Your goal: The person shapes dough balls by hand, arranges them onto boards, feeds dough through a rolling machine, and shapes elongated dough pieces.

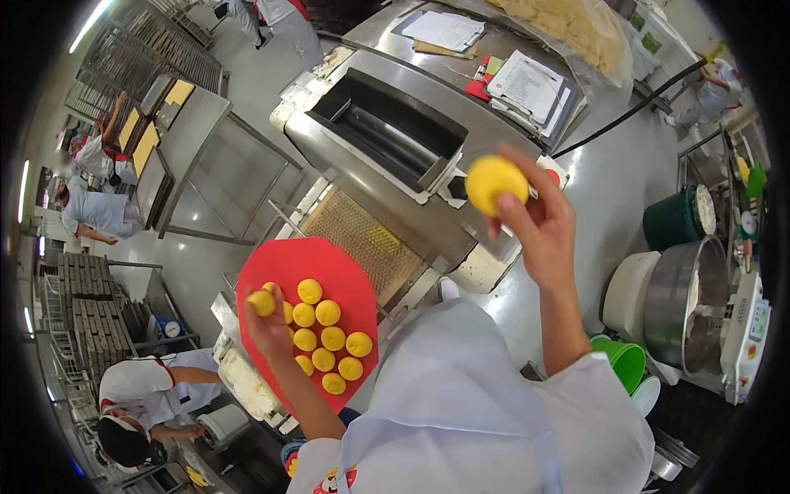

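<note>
My right hand [543,226] is raised beside the machine and pinches a round yellow dough ball [496,185] between thumb and fingers; the ball is slightly blurred. Over the left side of a red octagonal board [341,267], my left hand [270,331] has its fingers around another yellow dough ball [262,304]. Several similar yellow dough balls [332,337] rest on the board, grouped toward its middle and lower part. My left hand and forearm hide some of them.
A metal machine with a dark hopper [387,136] and a perforated belt [358,240] stands ahead. Clipboards [527,86] lie on its top. A mixer bowl [687,305] and green bucket [623,362] are at right. A co-worker [156,395] bends at lower left; others work farther back.
</note>
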`<state>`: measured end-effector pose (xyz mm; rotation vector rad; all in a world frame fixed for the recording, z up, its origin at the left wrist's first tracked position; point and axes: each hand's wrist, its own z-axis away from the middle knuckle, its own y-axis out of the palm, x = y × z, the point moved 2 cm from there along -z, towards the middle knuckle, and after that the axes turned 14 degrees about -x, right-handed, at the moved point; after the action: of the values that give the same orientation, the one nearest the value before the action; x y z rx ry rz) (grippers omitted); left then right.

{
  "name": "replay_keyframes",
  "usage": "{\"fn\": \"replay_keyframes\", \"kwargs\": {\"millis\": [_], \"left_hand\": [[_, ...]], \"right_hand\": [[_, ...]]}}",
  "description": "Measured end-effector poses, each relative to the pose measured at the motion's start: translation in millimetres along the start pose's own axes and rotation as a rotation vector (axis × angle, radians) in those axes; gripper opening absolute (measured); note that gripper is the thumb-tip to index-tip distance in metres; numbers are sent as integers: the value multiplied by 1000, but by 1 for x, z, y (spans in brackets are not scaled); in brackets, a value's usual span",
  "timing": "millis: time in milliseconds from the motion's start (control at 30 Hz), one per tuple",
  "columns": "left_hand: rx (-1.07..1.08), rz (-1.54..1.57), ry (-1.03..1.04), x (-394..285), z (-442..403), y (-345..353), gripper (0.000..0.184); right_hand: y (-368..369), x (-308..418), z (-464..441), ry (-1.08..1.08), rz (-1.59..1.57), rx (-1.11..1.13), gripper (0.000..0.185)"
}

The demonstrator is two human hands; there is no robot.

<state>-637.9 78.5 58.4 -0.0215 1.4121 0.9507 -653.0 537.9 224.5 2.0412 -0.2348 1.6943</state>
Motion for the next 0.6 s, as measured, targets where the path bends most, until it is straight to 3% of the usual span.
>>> {"fn": "replay_keyframes", "kwargs": {"millis": [67,133,233,300,333,400,467,567,600], "left_hand": [[85,-204,-90,15,26,19,44],[150,-417,-169,29,54,45,45],[248,-627,-201,34,86,99,49],[369,-588,-135,34,96,119,52],[326,-524,-94,39,102,132,54],[214,-403,-20,44,117,154,58],[286,-308,-97,47,125,162,66],[490,-192,-189,49,124,160,71],[466,-525,17,47,111,151,70]], "right_hand": [[35,9,-38,-258,-10,-25,43],[74,-7,-91,-687,265,-66,45],[115,-61,-143,-815,815,197,45],[104,-65,-132,-654,723,142,45],[99,-56,-117,-583,683,134,45],[86,-29,-58,-227,607,450,45],[79,-54,6,-188,492,805,45],[73,-49,16,-120,422,678,44],[68,-39,6,-214,467,540,41]]}}
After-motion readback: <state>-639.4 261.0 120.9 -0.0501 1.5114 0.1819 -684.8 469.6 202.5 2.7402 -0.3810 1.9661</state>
